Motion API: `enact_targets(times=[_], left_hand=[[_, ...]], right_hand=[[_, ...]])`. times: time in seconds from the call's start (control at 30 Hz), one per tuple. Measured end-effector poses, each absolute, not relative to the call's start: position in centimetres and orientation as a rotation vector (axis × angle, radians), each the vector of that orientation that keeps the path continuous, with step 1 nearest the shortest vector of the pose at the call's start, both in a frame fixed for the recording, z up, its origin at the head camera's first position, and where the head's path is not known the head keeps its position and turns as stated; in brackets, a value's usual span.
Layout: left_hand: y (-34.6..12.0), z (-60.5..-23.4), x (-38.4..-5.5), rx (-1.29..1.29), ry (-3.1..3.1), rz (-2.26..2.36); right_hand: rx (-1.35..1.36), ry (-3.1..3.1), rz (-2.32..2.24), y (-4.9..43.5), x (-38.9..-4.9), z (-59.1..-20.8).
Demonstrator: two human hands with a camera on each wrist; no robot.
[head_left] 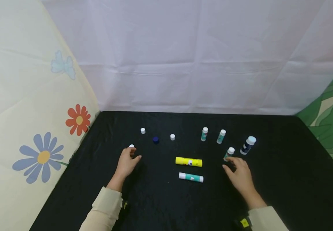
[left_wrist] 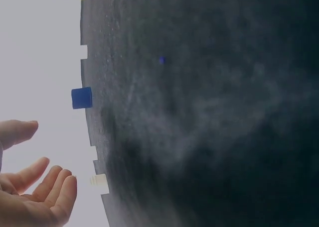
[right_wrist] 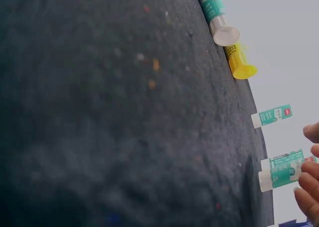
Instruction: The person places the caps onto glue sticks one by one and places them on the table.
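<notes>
My left hand (head_left: 126, 162) hovers at the left with thumb and fingers apart, its fingertips close to a small white cap (head_left: 131, 146). In the left wrist view a white cap (left_wrist: 99, 183) stands just beyond the fingers (left_wrist: 62, 199). At the right, my right hand (head_left: 239, 176) has its thumb spread from the fingers, the fingertips right at an upright teal-labelled glue stick (head_left: 229, 152) with a white top. That hand partly covers the stick's lower end. In the right wrist view its fingers overlap a teal glue stick (right_wrist: 284, 172).
Behind the right hand stand two teal glue sticks (head_left: 204, 134) and a larger dark blue one (head_left: 247, 145). A yellow glue stick (head_left: 188, 161) and a teal one (head_left: 191, 177) lie mid-table. Further white caps (head_left: 172, 137) and a dark blue cap (head_left: 155, 140) sit at the back left.
</notes>
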State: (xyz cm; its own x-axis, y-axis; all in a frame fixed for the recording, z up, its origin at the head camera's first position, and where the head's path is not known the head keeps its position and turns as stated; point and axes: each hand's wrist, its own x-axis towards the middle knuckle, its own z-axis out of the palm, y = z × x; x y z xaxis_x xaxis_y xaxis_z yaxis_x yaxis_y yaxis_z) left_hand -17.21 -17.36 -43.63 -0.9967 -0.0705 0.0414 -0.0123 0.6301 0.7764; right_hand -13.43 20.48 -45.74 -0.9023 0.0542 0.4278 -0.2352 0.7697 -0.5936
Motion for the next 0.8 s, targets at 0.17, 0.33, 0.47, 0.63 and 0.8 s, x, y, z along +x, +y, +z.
enact_targets(times=[0.17,0.33,0.47,0.63,0.8], left_hand=[[-17.7,-43.7,-17.4,0.101,-2.766,-1.333],[-18.1,-43.9,-17.7,0.094,-2.75,-1.322],[-18.3,-44.0,-18.0,0.096,-2.746,-1.315],[-18.7,-44.1,-18.3,0.144,-2.761,-1.312],[-18.8,-44.0,-18.6,0.172,-2.769,-1.33]], right_hand=[[0.125,-2.52,0.931,20.7,-13.6,-45.7],[0.117,-2.526,0.926,20.8,-13.6,-45.6],[0.106,-2.524,0.931,20.9,-13.6,-45.6],[0.106,-2.511,0.925,21.1,-13.8,-45.6],[0.097,-2.516,0.926,21.3,-13.9,-45.5]])
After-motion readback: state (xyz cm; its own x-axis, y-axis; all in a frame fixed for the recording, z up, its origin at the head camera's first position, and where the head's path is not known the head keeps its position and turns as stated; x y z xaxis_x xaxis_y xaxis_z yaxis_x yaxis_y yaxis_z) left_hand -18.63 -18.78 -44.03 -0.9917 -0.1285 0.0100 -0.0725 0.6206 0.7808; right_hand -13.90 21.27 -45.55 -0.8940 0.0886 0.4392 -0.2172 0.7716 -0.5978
